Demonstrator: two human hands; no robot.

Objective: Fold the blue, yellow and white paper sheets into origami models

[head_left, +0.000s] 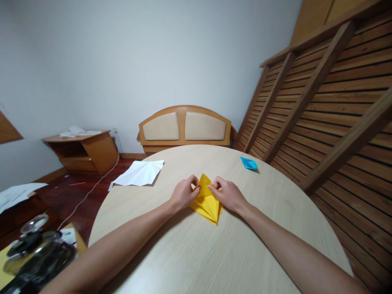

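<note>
A yellow sheet of origami paper (208, 205), folded and creased into a kite-like shape, is between my hands at the middle of the table. My left hand (185, 192) pinches its left edge, thumb on top and fingers curled. On the other side my right hand (228, 193) grips the right edge in the same way. The paper's upper point rises between the two hands, and its lower point faces me. Parts of both side edges are hidden by my fingers.
The round wooden table (196, 261) carries a creased white paper (139, 173) at left and a small folded blue paper piece (249, 163) at right. Beyond stand a headboard (182, 142), a slatted wooden frame (306, 108) and a low cabinet (98, 153). A glass pot (52, 253) is at lower left.
</note>
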